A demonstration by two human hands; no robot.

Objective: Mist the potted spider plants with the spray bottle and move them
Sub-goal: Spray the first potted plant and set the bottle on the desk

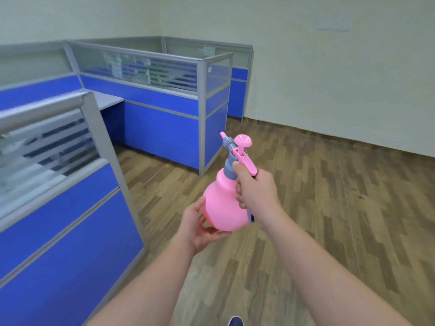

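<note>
— Two hands, one item. Item?
— Spray bottle (222,203): pink body, grey collar, pink pump knob at top, nozzle pointing toward 11 o'clock. Held in the air above the wooden floor (329,196), near frame centre.
— Right hand (255,191)?
— At 3 o'clock of the bottle; grip clenched around the handle, thumb against the grey collar, pink trigger lever above the knuckles.
— Left hand (200,228)?
— At 7 o'clock of the bottle; grip cupped under the base, fingers touching its lower side.
— Surroundings?
— Blue office partitions (162,118) with glazed tops from 8 to 12 o'clock; grey counter (106,101) between them. Pale wall (329,78) at 1 o'clock. Dark shoe tip (235,322) at 6 o'clock.
</note>
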